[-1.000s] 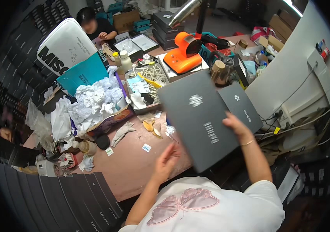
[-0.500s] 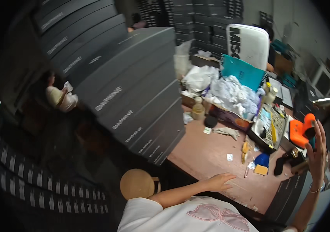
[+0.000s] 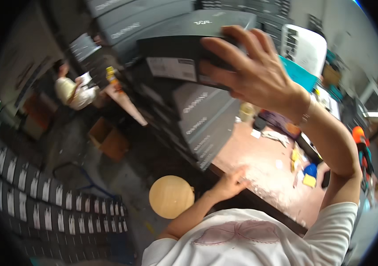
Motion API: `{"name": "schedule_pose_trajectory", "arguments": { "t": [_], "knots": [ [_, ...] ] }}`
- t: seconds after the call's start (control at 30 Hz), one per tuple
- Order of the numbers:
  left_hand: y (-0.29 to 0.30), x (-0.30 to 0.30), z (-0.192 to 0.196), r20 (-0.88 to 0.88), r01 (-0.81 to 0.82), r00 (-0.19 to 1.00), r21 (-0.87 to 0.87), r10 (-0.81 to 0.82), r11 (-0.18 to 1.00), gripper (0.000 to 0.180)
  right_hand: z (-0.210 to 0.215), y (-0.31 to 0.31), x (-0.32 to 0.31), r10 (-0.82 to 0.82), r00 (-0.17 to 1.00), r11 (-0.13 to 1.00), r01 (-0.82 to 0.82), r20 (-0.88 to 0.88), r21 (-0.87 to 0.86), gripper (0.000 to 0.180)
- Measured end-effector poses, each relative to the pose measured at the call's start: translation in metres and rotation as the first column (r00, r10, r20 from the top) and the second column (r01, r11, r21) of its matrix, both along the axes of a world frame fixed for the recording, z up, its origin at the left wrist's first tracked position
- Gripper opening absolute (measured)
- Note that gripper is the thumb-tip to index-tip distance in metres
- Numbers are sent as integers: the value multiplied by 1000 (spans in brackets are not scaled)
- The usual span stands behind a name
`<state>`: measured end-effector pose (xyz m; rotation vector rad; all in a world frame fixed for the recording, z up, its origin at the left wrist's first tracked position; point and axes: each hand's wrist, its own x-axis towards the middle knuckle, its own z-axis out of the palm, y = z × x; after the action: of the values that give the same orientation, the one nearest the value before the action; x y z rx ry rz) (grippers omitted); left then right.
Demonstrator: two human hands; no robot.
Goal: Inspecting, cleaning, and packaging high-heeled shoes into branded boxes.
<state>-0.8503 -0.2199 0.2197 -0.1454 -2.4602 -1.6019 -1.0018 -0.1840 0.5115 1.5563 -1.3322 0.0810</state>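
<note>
My right hand reaches up and across, its fingers wrapped over the end of a dark grey shoe box with a white label. That box sits at the top of a stack of similar boxes and juts out at an angle. The hand hides its near corner. Close to the front edge of the pinkish worktable, my left hand holds nothing, its slightly blurred fingers apart and loosely bent.
A round wooden stool stands left of the table. On the table lie a blue item, a yellow block and a pale cloth. An open carton is on the floor. Another person is at far left.
My right hand has moved from the orange item at the right to the top shoe box and taken hold of it. My left hand has shifted slightly left; the view has turned left.
</note>
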Motion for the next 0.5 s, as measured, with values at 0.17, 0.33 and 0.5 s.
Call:
{"name": "schedule_pose_trajectory", "arguments": {
  "t": [0.17,0.33,0.5],
  "knots": [
    [-41,-32,0,-50,68,998,808,-47,586,73,-75,166,-12,9,982,993,14,190,-121,57],
    [-10,-69,-17,-445,412,770,894,-456,-177,80,-217,270,29,-155,613,972,-44,775,229,49],
    [45,-97,-167,423,-325,845,892,-327,316,55,-349,304,41,-475,263,877,59,840,477,46]
  ]
}}
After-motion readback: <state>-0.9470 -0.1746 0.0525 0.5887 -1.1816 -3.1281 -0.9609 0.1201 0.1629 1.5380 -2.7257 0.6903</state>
